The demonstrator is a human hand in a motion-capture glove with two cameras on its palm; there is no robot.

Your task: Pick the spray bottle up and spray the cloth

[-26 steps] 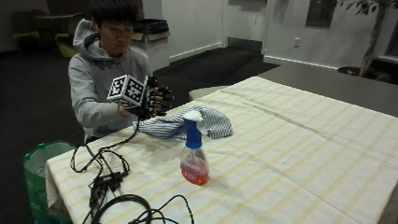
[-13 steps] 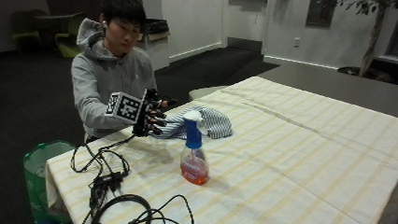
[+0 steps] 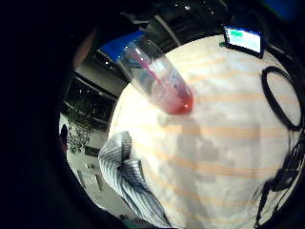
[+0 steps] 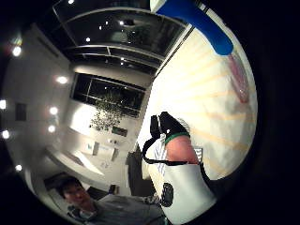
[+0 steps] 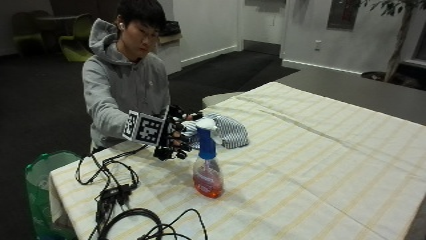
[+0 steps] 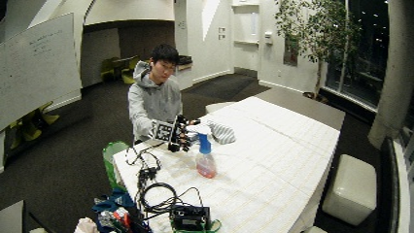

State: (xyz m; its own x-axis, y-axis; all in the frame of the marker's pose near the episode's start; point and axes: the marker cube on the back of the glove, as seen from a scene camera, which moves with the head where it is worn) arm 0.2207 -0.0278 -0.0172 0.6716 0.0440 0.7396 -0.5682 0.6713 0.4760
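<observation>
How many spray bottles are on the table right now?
1. The spray bottle stands upright on the table, just beside the gloved right hand, near the striped cloth. No others are visible.

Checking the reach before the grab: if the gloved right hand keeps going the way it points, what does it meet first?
Most likely the spray bottle, near its blue neck, just ahead of the right hand. The cloth lies behind, off that line.

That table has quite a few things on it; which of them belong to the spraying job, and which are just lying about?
Part of the job:
- spray bottle, standing upright on the table
- striped cloth, bunched behind the bottle
- gloved right hand, beside the bottle's head, not gripping it yet

Just lying about:
- black cables at the table's near end
- green bin beside the table
</observation>
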